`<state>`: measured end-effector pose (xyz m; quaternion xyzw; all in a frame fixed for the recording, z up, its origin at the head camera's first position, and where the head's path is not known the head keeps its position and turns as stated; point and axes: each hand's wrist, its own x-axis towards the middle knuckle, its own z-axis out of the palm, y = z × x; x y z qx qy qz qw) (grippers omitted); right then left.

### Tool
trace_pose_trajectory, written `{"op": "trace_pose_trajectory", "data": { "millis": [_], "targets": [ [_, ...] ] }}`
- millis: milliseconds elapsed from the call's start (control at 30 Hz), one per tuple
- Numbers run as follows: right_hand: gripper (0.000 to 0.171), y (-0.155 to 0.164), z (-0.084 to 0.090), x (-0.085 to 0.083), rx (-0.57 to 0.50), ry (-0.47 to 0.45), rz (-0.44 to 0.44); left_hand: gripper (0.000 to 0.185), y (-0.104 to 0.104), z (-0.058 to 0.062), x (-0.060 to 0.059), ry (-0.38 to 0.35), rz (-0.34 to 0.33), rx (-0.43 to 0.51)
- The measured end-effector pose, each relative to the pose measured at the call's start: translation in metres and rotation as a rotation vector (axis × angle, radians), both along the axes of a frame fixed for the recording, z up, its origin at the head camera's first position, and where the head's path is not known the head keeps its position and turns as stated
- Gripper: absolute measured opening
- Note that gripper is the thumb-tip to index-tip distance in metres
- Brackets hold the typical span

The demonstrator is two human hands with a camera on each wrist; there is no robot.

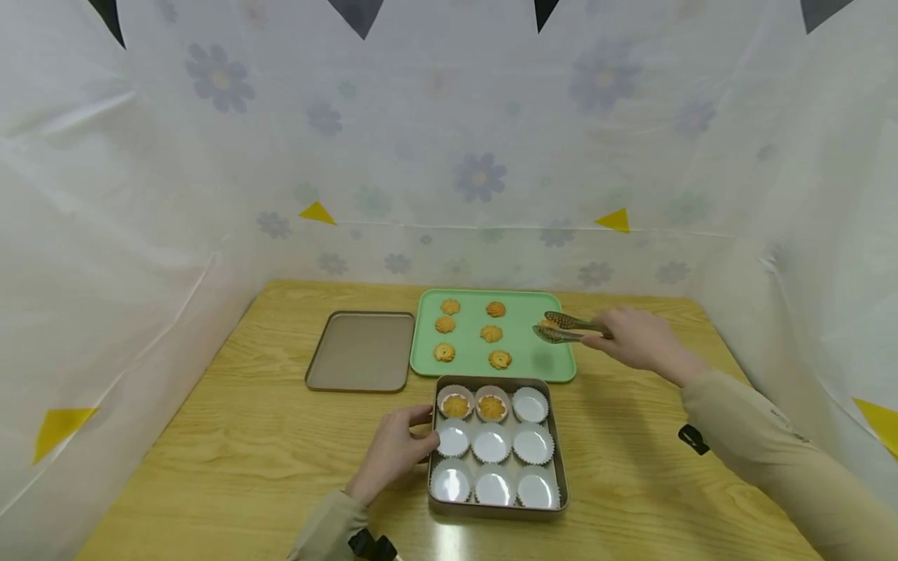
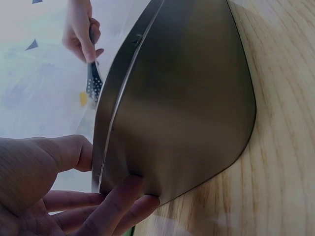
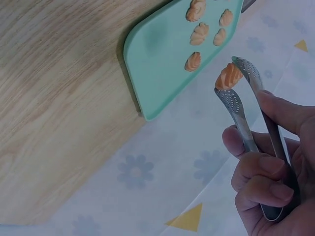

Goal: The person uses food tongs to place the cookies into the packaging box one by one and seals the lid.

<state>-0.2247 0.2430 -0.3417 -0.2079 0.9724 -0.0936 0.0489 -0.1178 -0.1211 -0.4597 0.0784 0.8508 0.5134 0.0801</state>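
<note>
Two hands work: right hand [image 1: 641, 340] grips perforated metal tongs [image 3: 248, 118] pinching an orange swirled cookie [image 3: 229, 76]; left hand [image 1: 394, 450] curls round the brown metal baking tin [image 1: 496, 510] beside it.

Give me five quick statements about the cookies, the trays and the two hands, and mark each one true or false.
1. The tongs hold a cookie between their tips. True.
2. The right hand grips the tongs over the green tray. True.
3. All nine paper cups in the metal tin hold cookies. False: only two cups in the far row are filled; the other seven are empty.
4. The left hand lifts the tin off the table. False: it holds the tin's left edge while the tin sits on the wooden table.
5. The flat brown tray holds six cookies. False: it has none; the six loose cookies lie on the green tray.
</note>
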Motion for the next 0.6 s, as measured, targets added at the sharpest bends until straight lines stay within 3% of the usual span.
{"op": "trace_pose_trajectory", "data": {
  "millis": [233,600],
  "targets": [
    [0.033,0.000,0.007,0.019,0.037,0.073,0.078,0.053,0.001,0.000,0.000,0.003,0.005,0.000],
    [0.020,-0.005,0.007,0.040,0.056,0.053,0.180,0.053,0.001,0.003,0.001,0.003,-0.005,0.007]
  ]
}}
